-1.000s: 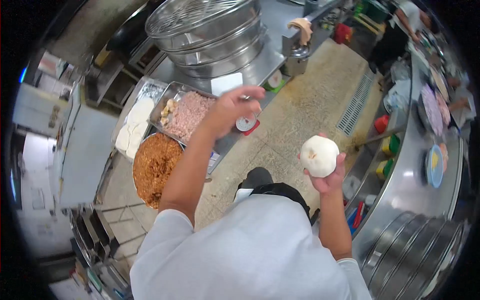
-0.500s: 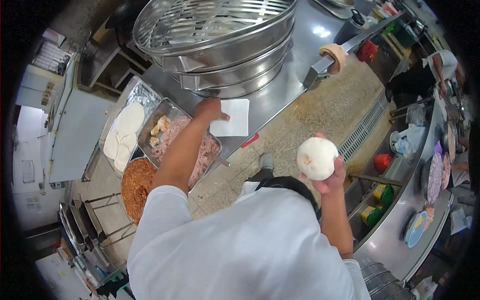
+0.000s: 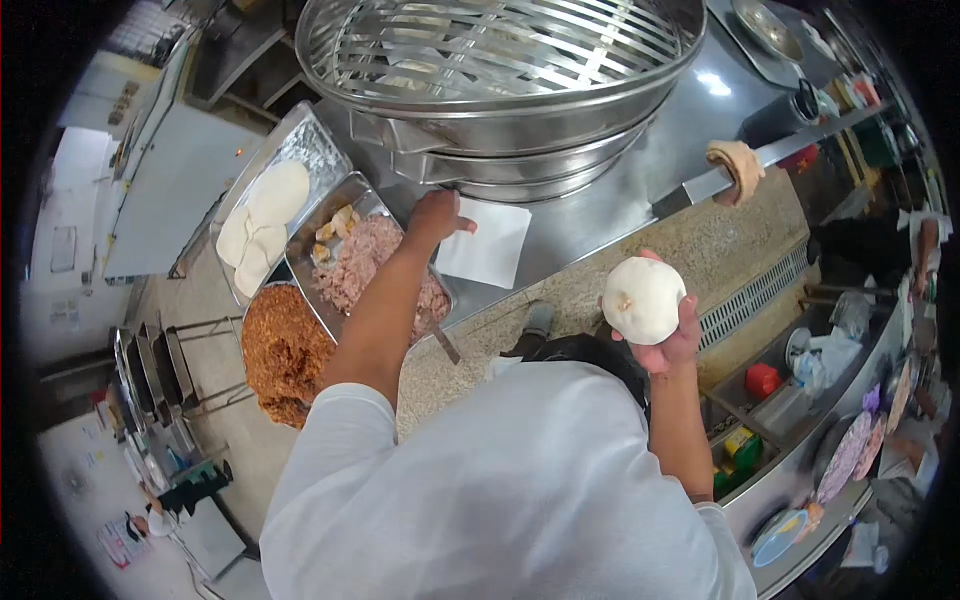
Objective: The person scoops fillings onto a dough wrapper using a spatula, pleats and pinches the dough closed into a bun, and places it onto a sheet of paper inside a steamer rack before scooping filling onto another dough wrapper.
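Observation:
My right hand (image 3: pixel 670 335) is cupped under and around a large, round, filled dough bun (image 3: pixel 645 298), which has a small pinched mark on its side. Over at the metal counter, my left hand (image 3: pixel 438 215) is curled at the upper left edge of some square white paper (image 3: pixel 487 243). Its thumb lies on top of the paper, while the other fingers are mostly hidden. Beside the left forearm is a metal tray of pinkish minced meat (image 3: pixel 365 258), with yellowish pieces (image 3: pixel 335 230) at one end and a flat metal spatula (image 3: pixel 445 343) at the other.
Stacked metal steamers (image 3: pixel 520 130) stand behind my left hand. Flat dough rounds (image 3: pixel 278 193) lie on a tray at the left, near a reddish-brown filling (image 3: pixel 283 350). A tan cloth (image 3: pixel 737 170) hangs over a metal bar. Another person (image 3: pixel 925 250) stands at the far right.
The view has shifted, so the counter and steamers appear farther right. My left hand stays at the paper's edge, and my right hand still holds the bun, now raised slightly in view.

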`<state>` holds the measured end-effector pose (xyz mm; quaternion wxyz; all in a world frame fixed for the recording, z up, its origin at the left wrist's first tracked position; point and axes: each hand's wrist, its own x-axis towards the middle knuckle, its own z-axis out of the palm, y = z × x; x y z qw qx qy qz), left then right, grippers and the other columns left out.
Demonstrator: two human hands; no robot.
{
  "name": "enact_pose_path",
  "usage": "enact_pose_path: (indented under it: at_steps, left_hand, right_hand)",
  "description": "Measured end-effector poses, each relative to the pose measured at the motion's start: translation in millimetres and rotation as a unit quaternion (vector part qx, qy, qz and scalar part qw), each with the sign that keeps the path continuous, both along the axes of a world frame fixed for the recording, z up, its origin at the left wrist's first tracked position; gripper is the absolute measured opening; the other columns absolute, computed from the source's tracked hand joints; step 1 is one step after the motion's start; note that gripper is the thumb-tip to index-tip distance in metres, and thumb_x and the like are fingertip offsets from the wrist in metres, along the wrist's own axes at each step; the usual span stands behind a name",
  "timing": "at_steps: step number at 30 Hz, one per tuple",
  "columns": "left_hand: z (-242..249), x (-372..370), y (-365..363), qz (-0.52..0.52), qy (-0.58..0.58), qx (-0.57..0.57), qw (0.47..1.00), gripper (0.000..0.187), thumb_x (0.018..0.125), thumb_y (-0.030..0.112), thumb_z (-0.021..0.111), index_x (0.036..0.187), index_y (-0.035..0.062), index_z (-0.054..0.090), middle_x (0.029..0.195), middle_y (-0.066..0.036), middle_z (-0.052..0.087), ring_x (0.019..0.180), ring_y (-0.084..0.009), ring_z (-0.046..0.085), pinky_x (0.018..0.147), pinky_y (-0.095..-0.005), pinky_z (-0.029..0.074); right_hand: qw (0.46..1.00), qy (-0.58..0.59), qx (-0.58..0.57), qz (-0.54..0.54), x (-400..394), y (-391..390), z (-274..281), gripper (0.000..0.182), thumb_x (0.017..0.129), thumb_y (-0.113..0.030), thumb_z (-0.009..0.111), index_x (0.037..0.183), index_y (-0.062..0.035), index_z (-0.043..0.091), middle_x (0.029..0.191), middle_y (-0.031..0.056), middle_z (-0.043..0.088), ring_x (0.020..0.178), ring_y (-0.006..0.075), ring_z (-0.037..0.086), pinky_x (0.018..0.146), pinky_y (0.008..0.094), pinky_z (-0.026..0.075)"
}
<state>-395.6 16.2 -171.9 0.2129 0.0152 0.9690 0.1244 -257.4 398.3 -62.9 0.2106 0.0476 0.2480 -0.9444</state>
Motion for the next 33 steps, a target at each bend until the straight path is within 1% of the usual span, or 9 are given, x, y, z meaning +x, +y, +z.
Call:
enact_pose_path:
  at_steps: [3,5,10,15,17,20,26,30,33]
  left_hand:
    - [4,-3,1,0.030,0.005,-0.002,1.000,0.066,0.058,0.049,0.085,0.098,0.0007,0.065,0.098,-0.020,0.068,0.099,-0.0370,0.064,0.089,-0.0453,0.050]
    - [-4,3,0,0.049,0.010,-0.004,0.999,0.062,0.059,0.047,0.085,0.096,0.0017,0.065,0.097,-0.019,0.068,0.097,-0.0365,0.064,0.088,-0.0446,0.051]
    - [-24,6,-12,0.084,0.116,0.052,0.988,0.056,0.062,0.040,0.086,0.094,0.0016,0.060,0.094,-0.020,0.067,0.089,-0.0362,0.064,0.077,-0.0431,0.051]
    - [-14,18,8,0.158,0.046,0.033,0.986,0.067,0.059,0.049,0.084,0.096,-0.0015,0.059,0.092,-0.022,0.066,0.097,-0.0412,0.063,0.083,-0.0458,0.050]
    - [-20,36,25,0.163,0.194,-0.058,0.965,0.071,0.058,0.051,0.083,0.098,-0.0026,0.059,0.093,-0.025,0.065,0.098,-0.0404,0.063,0.083,-0.0464,0.049]
    - [-5,39,23,0.241,0.097,0.078,0.963,0.068,0.062,0.050,0.082,0.101,-0.0010,0.060,0.100,-0.022,0.066,0.100,-0.0403,0.063,0.082,-0.0466,0.050]
    - [-3,29,14,0.297,0.020,0.001,0.955,0.051,0.068,0.039,0.080,0.100,0.0041,0.062,0.099,-0.018,0.067,0.091,-0.0394,0.065,0.076,-0.0468,0.051]
    - [10,40,26,0.167,0.084,-0.064,0.980,0.047,0.070,0.036,0.079,0.100,0.0047,0.062,0.095,-0.019,0.067,0.088,-0.0397,0.065,0.075,-0.0464,0.051]
    - [19,47,48,0.336,0.102,0.044,0.935,0.047,0.073,0.029,0.078,0.108,0.0054,0.059,0.096,-0.018,0.067,0.085,-0.0361,0.066,0.074,-0.0434,0.052]
  right_hand:
    - [0.999,-0.004,0.008,0.044,-19,11,2,0.097,0.079,-0.055,0.072,0.148,-0.0072,0.025,0.130,0.0209,0.051,0.108,0.0471,0.059,0.065,0.0524,0.062]
    - [0.996,-0.003,0.030,0.080,-31,22,4,0.095,0.077,-0.057,0.073,0.146,-0.0067,0.032,0.130,0.0169,0.050,0.107,0.0363,0.061,0.065,0.0486,0.062]
    - [0.992,0.015,0.022,0.126,-60,61,9,0.094,0.077,-0.057,0.073,0.145,-0.0063,0.033,0.130,0.0175,0.050,0.107,0.0369,0.061,0.066,0.0492,0.062]
    - [0.991,0.006,0.015,0.133,-78,105,-2,0.094,0.077,-0.058,0.072,0.145,-0.0065,0.033,0.129,0.0170,0.051,0.107,0.0363,0.061,0.065,0.0491,0.062]
    - [0.991,-0.006,0.013,0.130,-82,122,-6,0.092,0.079,-0.058,0.071,0.145,-0.0066,0.032,0.129,0.0164,0.052,0.107,0.0351,0.060,0.064,0.0489,0.061]
    - [0.991,-0.027,0.015,0.130,-92,142,-14,0.090,0.080,-0.057,0.069,0.146,-0.0069,0.032,0.129,0.0157,0.052,0.109,0.0348,0.060,0.064,0.0494,0.061]
    - [0.989,-0.030,0.020,0.143,-105,159,-10,0.090,0.080,-0.057,0.070,0.145,-0.0073,0.033,0.129,0.0147,0.052,0.108,0.0344,0.059,0.063,0.0486,0.060]
    - [0.985,-0.025,0.006,0.173,-110,157,-9,0.093,0.077,-0.057,0.073,0.145,-0.0088,0.032,0.130,0.0142,0.051,0.110,0.0340,0.059,0.066,0.0490,0.061]
    - [0.981,-0.019,-0.013,0.194,-114,142,-8,0.097,0.073,-0.055,0.077,0.147,-0.0116,0.030,0.131,0.0138,0.050,0.113,0.0345,0.057,0.069,0.0506,0.062]
